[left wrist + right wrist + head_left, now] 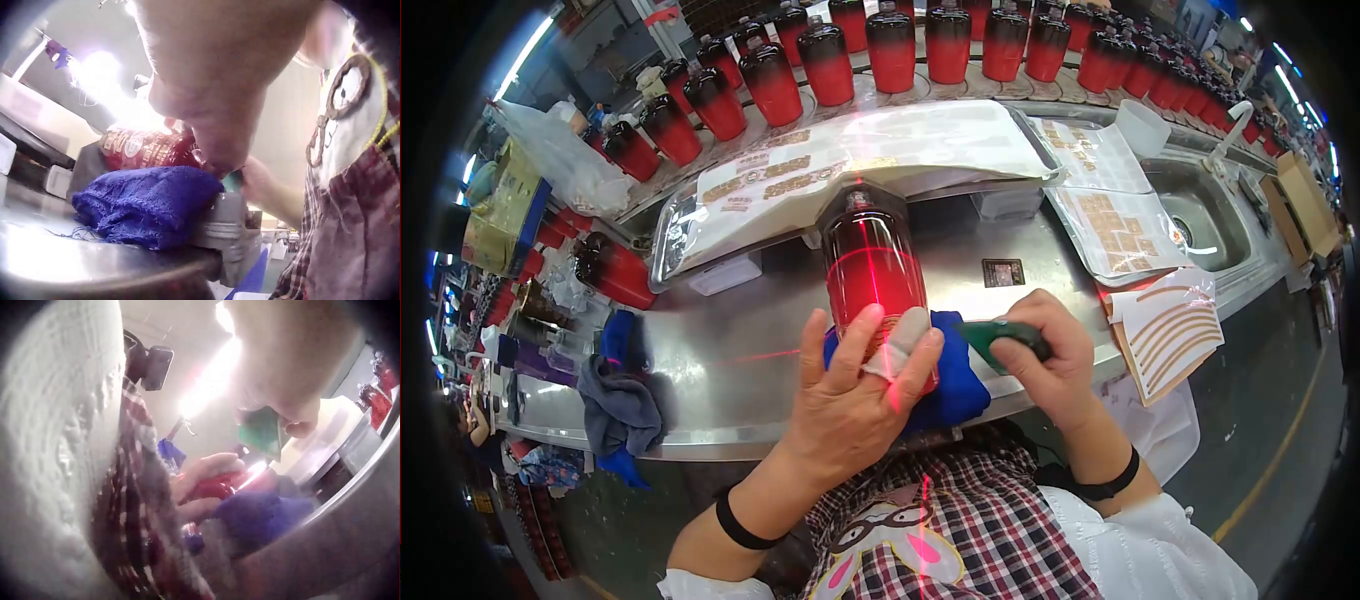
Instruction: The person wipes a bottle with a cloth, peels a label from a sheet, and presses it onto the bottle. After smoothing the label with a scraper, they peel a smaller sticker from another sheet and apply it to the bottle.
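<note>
A person sits at a steel table (730, 350), seen from above. A red bottle (872, 270), shading to black at its neck, lies on its side with its neck pointing away from the person. Its near end rests on a blue cloth (960, 385). A red laser cross (870, 262) falls along and across the bottle.

The left hand (850, 400) lies flat on the near end of the bottle, fingers straight and spread, pressing down and curled round nothing. One finger wears a pale cover. The right hand (1050, 350), just right of the bottle, is closed in a grip on a green scraper (990, 340), whose blade points toward the bottle and sits over the cloth.

Beyond the bottle is a tray (662, 245) of gold decal sheets, and beyond that rows of matching bottles (830, 60). To the right of the bottle lies a sheet of curved gold strips (1175, 320).

The step in hand looks like steadying the bottle on the laser line, likely to seat a decal under the palm. The next move would call for keeping the bottle from rolling while the scraper comes across onto it, flat and with even pressure.
</note>
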Demonstrator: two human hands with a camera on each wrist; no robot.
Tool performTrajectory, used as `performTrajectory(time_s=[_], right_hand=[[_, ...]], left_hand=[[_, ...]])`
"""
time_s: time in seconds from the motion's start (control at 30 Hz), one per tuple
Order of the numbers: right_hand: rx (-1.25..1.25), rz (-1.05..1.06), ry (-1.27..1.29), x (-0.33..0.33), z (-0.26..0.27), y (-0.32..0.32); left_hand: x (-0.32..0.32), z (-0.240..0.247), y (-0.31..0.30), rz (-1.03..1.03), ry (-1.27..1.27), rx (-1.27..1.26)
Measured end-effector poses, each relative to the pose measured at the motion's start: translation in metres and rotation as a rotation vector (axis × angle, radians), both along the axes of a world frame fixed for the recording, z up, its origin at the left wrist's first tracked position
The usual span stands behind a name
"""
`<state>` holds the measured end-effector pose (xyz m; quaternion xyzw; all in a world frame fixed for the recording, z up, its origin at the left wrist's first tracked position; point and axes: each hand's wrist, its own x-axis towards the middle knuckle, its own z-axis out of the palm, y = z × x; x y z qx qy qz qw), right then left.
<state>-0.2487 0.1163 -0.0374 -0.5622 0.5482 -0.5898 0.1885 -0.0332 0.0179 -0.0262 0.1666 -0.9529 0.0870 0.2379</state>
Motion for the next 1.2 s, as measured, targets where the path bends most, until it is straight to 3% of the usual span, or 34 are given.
performTrajectory(time_s=[0.13, 0.27, 0.37, 0.43, 0.5, 0.53, 0.57, 0.67, 0.7, 0.73, 0.8, 0.83, 0.87, 0.93, 1.03, 1.13, 1.17, 1.2], right_hand=[[-0.014, -0.085, -0.069, -0.006, -0.003, 0.001], [0.172, -0.064, -0.370, 0.003, 0.004, -0.006], [0.194, 0.027, -0.283, 0.009, 0.011, -0.028], [0.275, 0.152, -0.252, 0.011, 0.017, -0.041], [0.229, 0.143, -0.161, 0.013, 0.012, -0.055], [0.206, 0.137, -0.110, 0.013, 0.010, -0.059], [0.254, -0.014, -0.043, 0.011, 0.014, -0.059], [0.229, 0.040, -0.187, 0.017, 0.021, -0.051], [0.049, 0.176, -0.149, 0.024, 0.011, -0.054], [0.141, 0.205, -0.078, 0.028, 0.015, -0.052], [0.214, 0.023, -0.140, 0.019, 0.008, -0.057], [0.147, -0.170, 0.012, 0.016, 0.009, -0.058], [-0.047, -0.270, 0.355, 0.011, 0.006, -0.058], [-0.324, -0.119, 0.657, 0.025, 0.021, -0.051], [-0.228, 0.439, 0.510, 0.035, 0.033, -0.031], [-0.195, 0.056, 0.433, 0.020, 0.025, -0.038], [-0.236, -0.041, 0.549, 0.016, 0.021, -0.041], [-0.231, 0.140, 0.506, 0.018, 0.025, -0.040]], left_hand=[[-0.013, -0.001, 0.001, -0.027, -0.044, -0.085], [-0.018, -0.001, 0.001, -0.073, -0.019, -0.084], [-0.006, -0.014, 0.004, -0.153, 0.173, 0.045], [0.010, -0.028, 0.011, 0.014, 0.299, 0.173], [0.020, -0.037, 0.010, 0.179, 0.384, 0.319], [0.021, -0.038, 0.010, 0.191, 0.373, 0.331], [0.022, -0.039, 0.009, 0.204, 0.366, 0.339], [0.026, -0.027, 0.004, 0.237, 0.258, 0.257], [0.026, -0.017, 0.003, 0.228, 0.211, 0.220], [0.026, -0.011, 0.003, 0.214, 0.164, 0.181], [0.026, -0.006, 0.002, 0.186, 0.178, 0.167], [0.025, -0.006, 0.002, 0.179, 0.193, 0.157], [0.024, -0.011, 0.001, 0.181, 0.239, 0.202], [0.022, -0.032, 0.000, 0.180, 0.316, 0.302], [0.023, -0.045, -0.001, 0.216, 0.376, 0.404], [0.024, -0.036, -0.002, 0.211, 0.327, 0.403], [0.025, -0.031, -0.001, 0.213, 0.306, 0.385], [0.025, -0.026, -0.001, 0.216, 0.287, 0.364]])
